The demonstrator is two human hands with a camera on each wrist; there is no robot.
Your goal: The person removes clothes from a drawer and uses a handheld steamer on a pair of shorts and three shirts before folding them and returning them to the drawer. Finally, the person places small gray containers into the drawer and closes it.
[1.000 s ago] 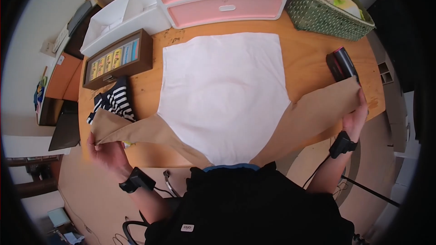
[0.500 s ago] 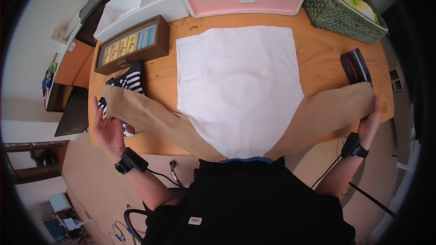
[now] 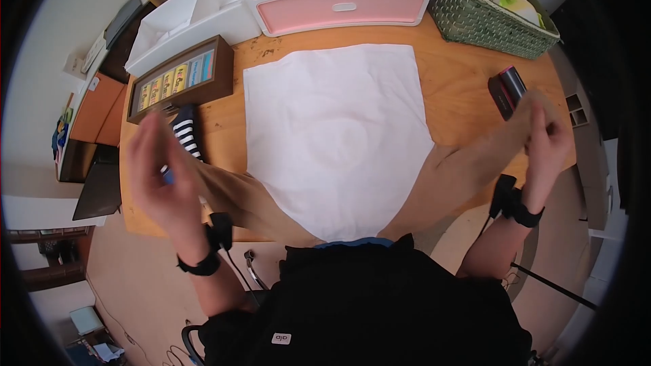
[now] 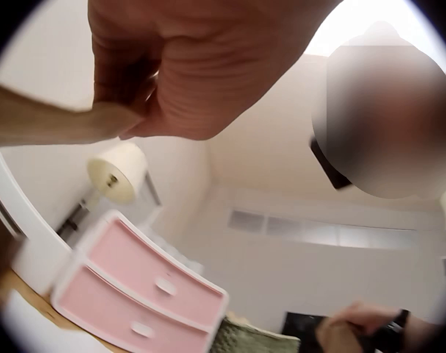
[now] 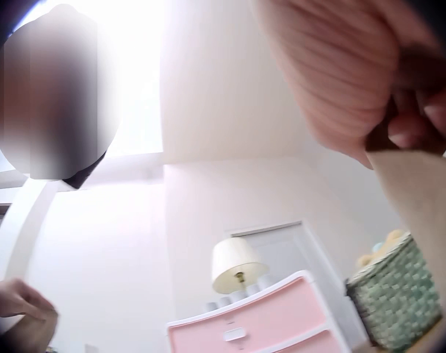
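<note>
A garment with a white body (image 3: 336, 135) and tan sleeves lies spread on the table, its blue-edged end against the person's black top. The left hand (image 3: 163, 176), blurred and raised, grips the end of the left tan sleeve (image 3: 237, 193); in the left wrist view its fingers curl round tan cloth (image 4: 54, 121). At the other side the right hand (image 3: 548, 146) pinches the right tan sleeve (image 3: 468, 163) up off the table, and tan cloth (image 5: 418, 191) hangs from its curled fingers in the right wrist view.
Pink drawers (image 3: 342, 10) stand at the back, beside a white bin (image 3: 193, 20) and a brown box (image 3: 180, 81). A green basket (image 3: 488, 20) is back right, a black device (image 3: 505, 91) near the right hand. Striped cloth (image 3: 184, 132) lies at left.
Both hands have risen, lifting the sleeve ends. The left hand has gone from open fingers by the cloth to a grip on it; the right hand's fingers now show above its sleeve.
</note>
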